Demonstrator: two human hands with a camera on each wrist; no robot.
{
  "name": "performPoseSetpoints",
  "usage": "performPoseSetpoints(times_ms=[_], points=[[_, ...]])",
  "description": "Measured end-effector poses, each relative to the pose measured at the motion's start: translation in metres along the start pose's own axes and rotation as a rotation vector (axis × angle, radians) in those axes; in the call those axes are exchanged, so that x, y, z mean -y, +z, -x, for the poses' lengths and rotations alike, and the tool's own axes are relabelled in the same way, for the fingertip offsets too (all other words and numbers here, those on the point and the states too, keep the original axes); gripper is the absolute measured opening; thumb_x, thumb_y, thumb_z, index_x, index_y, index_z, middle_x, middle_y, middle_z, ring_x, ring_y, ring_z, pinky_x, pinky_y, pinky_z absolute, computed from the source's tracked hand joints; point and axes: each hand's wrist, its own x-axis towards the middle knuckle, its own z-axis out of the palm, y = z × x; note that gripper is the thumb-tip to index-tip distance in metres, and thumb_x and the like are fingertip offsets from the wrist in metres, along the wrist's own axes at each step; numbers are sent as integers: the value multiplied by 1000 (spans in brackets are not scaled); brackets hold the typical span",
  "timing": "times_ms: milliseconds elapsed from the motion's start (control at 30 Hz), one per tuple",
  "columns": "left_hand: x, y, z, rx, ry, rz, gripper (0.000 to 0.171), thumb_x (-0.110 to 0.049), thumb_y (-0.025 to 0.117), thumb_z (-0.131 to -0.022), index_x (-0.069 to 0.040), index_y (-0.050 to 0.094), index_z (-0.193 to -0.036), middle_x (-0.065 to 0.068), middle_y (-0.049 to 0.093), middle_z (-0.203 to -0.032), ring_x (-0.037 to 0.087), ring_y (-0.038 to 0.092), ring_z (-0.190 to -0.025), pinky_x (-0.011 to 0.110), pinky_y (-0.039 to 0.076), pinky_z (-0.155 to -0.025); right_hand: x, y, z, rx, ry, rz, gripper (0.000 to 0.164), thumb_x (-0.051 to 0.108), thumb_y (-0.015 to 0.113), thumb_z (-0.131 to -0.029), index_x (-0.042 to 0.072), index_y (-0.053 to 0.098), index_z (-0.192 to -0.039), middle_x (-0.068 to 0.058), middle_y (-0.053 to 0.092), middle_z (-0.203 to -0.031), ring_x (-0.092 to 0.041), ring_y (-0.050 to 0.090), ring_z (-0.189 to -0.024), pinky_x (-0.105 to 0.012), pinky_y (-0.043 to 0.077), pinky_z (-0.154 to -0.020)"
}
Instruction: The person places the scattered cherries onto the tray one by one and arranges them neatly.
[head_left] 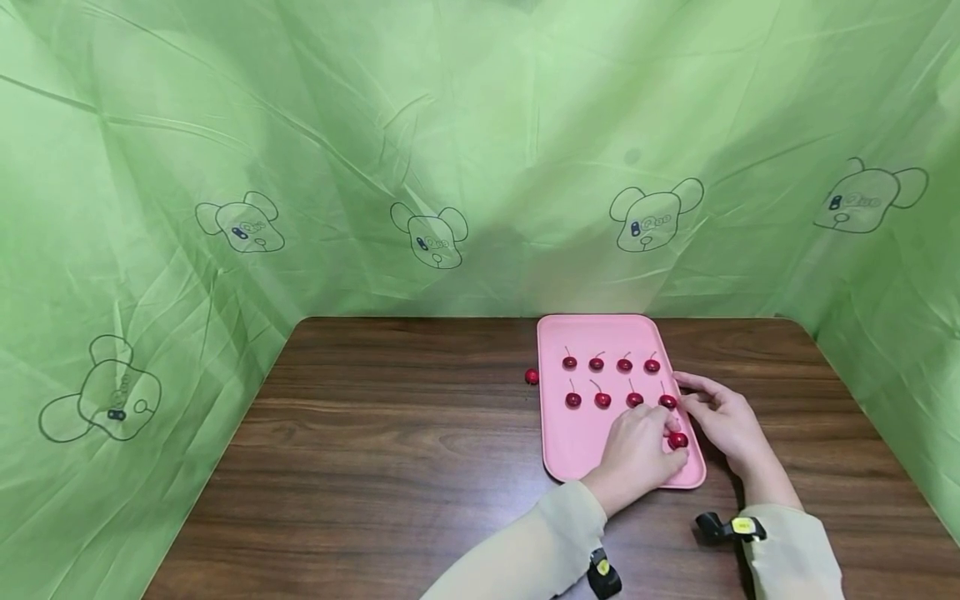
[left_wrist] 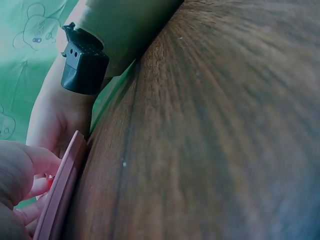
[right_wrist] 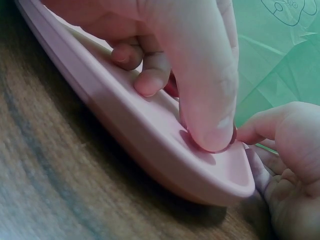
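My left hand (head_left: 636,446) reaches over the near right part of a pink tray (head_left: 562,446) and pinches a dark red cherry (head_left: 678,440) close above the tray floor. In the right wrist view its thumb covers most of that cherry. At the tray's right rim, my right hand (head_left: 726,423) rests its fingers against the edge, close to the end cherry (head_left: 667,402) of the second row. Two rows of cherries with upright stems lie on the tray; the left fingers partly hide the nearer row. In the left wrist view, the left hand (left_wrist: 20,175) hides most of the tray.
One red cherry (head_left: 532,377) lies on the brown wood-grain table (head_left: 375,467), just left of the tray. Green cloth (head_left: 480,150) with bear-head outlines surrounds the table's back and sides. Dark camera mounts (head_left: 603,575) sit at both wrists.
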Motion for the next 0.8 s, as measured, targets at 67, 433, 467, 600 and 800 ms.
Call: performPoseSetpoints(times_ms=[67,433,467,600,800], points=[[0,-1,0,6,-3,0,25,-38,91,-86,-26,74,-101,-18,60,-84,-2,53,-81,14,38,-75,0,0,0,0,5,1,42,12,63,-110,-2,62,-150,-25,75,-119,2,65,-93,-17,54,-77],[5,-9,-3,54,-27,97,32,-33,90,-85,-22,76,-112,-14,63,-91,-2,52,-85,9,36,-75,1,1,1,2,19,6,43,13,63,-111,-1,61,-151,-25,75,-120,3,65,-93,-17,53,-77],[6,-11,-4,57,-25,98,33,-34,89,-86,-22,77,-113,-14,64,-92,-2,53,-86,9,36,-76,1,1,1,2,19,5,43,13,63,-111,-1,61,-151,-24,75,-120,3,65,-93,-17,53,-77],[9,-24,-6,74,-49,118,37,-37,88,-88,-23,76,-120,-15,68,-99,-3,58,-93,10,40,-83,2,1,1,-1,20,2,43,13,64,-110,-1,61,-151,-23,75,-118,3,65,-93,-17,53,-77],[18,-47,-5,93,-85,177,39,-35,88,-89,-23,74,-123,-15,69,-106,-2,61,-100,14,43,-88,3,1,1,-2,39,24,43,16,64,-111,1,62,-151,-22,74,-119,1,64,-93,-18,53,-77]])
